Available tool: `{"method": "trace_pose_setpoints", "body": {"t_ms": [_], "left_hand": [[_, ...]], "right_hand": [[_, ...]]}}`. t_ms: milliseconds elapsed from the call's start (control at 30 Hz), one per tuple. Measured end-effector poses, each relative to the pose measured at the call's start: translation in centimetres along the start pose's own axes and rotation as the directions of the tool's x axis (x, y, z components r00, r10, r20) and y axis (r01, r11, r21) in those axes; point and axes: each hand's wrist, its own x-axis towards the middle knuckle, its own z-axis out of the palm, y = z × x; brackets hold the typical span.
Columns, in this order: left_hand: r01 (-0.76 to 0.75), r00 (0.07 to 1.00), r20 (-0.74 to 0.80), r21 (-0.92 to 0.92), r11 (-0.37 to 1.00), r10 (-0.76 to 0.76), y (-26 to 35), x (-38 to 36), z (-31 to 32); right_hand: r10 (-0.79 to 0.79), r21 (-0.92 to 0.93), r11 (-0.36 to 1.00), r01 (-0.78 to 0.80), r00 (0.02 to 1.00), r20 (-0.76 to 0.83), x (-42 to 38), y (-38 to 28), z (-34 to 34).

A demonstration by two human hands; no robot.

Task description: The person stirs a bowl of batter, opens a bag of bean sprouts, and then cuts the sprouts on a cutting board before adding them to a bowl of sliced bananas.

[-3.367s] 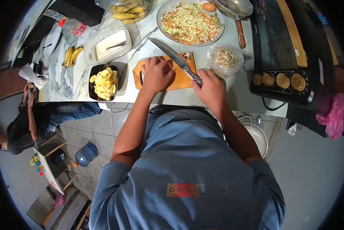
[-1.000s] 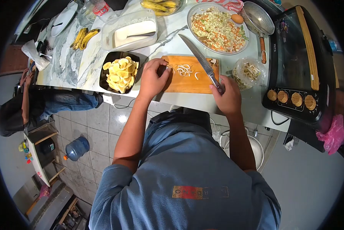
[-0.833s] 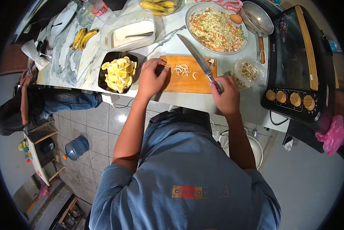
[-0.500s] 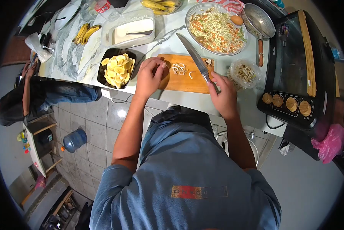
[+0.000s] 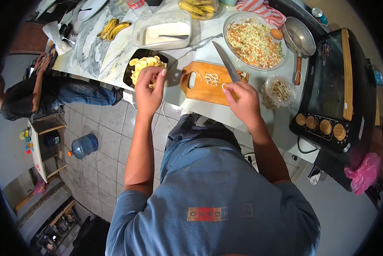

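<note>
My left hand is raised over the right edge of a dark bowl of banana slices. Its thumb and fingers curl together, and anything between them is hidden. Over the right part of a wooden cutting board, my right hand has thumb and fingers apart, fingertips at a single pale bean sprout. A small heap of bean sprouts lies mid-board. Across the board's far edge rests a large knife, its handle hidden under my right hand. Beside that hand is a plastic bag of sprouts.
A tray of chopped vegetables with an egg stands behind the board. A tub of white batter, whole bananas, a strainer and a black toaster oven surround the workspace. Another person sits at left.
The view has shifted, so things on the counter appear farther right. My left hand has moved left from the board to the banana bowl. My right hand has shifted from the knife handle toward the lone sprout.
</note>
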Motion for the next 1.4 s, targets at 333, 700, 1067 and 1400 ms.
{"method": "trace_pose_setpoints", "body": {"t_ms": [333,700,1067,1400], "left_hand": [[0.022,0.994,-0.108,0.032,0.999,-0.018,-7.5,5.2,-6.1],[0.215,0.969,0.129,-0.008,0.976,-0.213,-14.1,8.6,-8.5],[0.426,0.865,0.370,-0.180,0.887,-0.340,-15.6,6.9,-8.4],[0.518,0.800,0.420,-0.122,0.847,-0.429,-15.0,7.1,-8.4]], "right_hand": [[0.049,-0.011,0.999,-0.050,0.995,-0.085,5.2,-3.3,5.7],[0.154,0.026,0.988,-0.154,0.988,0.013,9.0,-5.5,9.5],[0.289,0.119,0.942,-0.313,0.940,0.181,10.1,-7.2,12.4],[0.262,0.135,0.950,-0.280,0.955,0.139,9.3,-7.4,13.3]]}}
